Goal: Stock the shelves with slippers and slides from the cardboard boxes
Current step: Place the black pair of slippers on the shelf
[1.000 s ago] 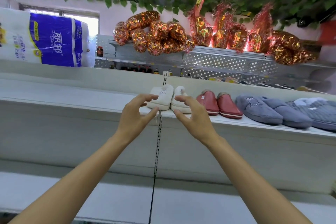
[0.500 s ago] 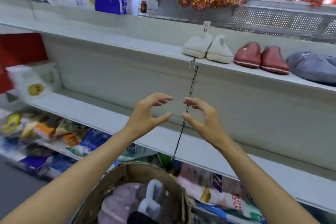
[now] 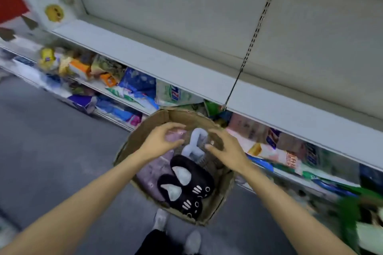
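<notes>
One cardboard box (image 3: pixel 224 188) on the floor, near: two black cat-face slippers (image 3: pixel 186 184), pinkish ones (image 3: pixel 153 170) left, one grey-white slipper (image 3: pixel 196 143) far. Left hand (image 3: pixel 160 142) and right hand (image 3: pixel 222 147) hover above, fingers half-curled, apparently empty. Bare shelf (image 3: pixel 176 64) beyond.

Bare forearms, white shoes (image 3: pixel 160 219), dark trousers (image 3: pixel 154 242)

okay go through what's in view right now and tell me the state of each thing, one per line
cardboard box: open, standing on the floor, slippers inside
black cat slippers: pair lying side by side in the box, untouched
grey and white slipper: in the box between the hands
pink slippers: in the box, partly covered
left hand: over the box, fingers curled, holding nothing
right hand: over the box, fingers curled, grip unclear
middle shelf: bare where visible
</notes>
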`<state>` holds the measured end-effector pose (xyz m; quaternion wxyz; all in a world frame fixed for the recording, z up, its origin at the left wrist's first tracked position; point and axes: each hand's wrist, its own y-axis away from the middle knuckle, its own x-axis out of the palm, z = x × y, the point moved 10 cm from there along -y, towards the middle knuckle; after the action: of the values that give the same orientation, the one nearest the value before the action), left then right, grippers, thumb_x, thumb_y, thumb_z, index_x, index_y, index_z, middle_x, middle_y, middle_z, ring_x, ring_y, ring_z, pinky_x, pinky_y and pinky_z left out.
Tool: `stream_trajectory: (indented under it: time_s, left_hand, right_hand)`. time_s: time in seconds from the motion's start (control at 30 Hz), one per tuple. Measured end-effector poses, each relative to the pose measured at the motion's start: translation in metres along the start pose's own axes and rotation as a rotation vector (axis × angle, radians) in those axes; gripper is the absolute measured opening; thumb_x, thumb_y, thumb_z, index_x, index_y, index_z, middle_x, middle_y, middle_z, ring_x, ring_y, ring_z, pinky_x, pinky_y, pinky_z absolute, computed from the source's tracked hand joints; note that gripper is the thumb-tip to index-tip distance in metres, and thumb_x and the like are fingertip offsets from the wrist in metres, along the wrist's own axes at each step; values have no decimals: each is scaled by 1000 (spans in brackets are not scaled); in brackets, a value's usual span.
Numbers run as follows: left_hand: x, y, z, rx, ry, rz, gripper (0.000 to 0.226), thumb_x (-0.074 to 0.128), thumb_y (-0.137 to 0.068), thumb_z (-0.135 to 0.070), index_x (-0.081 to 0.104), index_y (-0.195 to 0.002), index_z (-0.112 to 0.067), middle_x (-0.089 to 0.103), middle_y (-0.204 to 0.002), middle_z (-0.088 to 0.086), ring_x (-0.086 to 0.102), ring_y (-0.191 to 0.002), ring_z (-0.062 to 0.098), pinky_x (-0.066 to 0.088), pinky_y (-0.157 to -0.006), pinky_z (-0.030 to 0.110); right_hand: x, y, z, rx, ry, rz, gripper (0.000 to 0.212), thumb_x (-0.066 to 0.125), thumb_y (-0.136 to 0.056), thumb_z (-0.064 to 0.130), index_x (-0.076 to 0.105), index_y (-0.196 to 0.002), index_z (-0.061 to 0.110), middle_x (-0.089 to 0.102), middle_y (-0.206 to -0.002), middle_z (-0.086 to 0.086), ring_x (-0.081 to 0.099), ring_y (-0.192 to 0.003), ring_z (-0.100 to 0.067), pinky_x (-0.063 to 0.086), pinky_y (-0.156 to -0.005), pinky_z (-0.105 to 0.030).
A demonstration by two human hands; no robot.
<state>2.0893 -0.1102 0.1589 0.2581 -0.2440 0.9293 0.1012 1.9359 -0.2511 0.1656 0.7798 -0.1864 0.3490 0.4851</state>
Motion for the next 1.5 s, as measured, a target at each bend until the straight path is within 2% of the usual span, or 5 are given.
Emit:
stream_trajectory:
  time_s: [0.43, 0.8, 1.03, 1.2, 1.5]
  left_hand:
    - [131, 77, 263, -498, -130, 320, 84, 57, -76, -55, 51, -137, 1, 62, -128, 19, 58, -122, 32, 44, -98, 35]
    - [148, 37, 291, -577, -306, 308, 51, 65, -93, -23, 49, -138, -5, 49, -136, 23, 56, -118, 38, 42, -96, 36]
    - [96, -33, 245, -313, -238, 245, 46, 59, -88, -30, 57, -128, -9, 60, -124, 17, 60, -111, 36, 48, -90, 40]
    - [61, -110, 218, -149, 67, 144, 35, 68, -87, 3, 61, -120, -6, 64, -116, 5, 59, -105, -8, 43, -96, 13]
    - [79, -24, 306, -777, 339, -89, 59, 53, -97, -57, 45, -144, -23, 56, -133, -1, 52, -126, 20, 41, -103, 32]
  right_hand:
    - [220, 32, -170, 513, -34, 373, 82, 67, -88, 52, 36, -149, 7, 40, -146, -18, 42, -134, -35, 39, -111, -43]
    - [222, 17, -187, 556, -59, 333, 110, 74, -45, 79, 47, -134, 20, 52, -132, -5, 50, -122, -28, 46, -102, -49]
    - [201, 17, -188, 799, -484, 139, 80, 94, -60, 38, 48, -121, 16, 65, -115, -1, 65, -103, -16, 56, -84, -30]
    - [205, -6, -181, 862, -751, -38, 55, 81, -81, 28, 48, -122, 16, 64, -109, 5, 65, -93, -7, 54, -67, -16]
    - [235, 3, -175, 927, -965, -250, 71, 71, -82, 52, 41, -144, 33, 60, -129, 7, 64, -111, -11, 55, -90, -31]
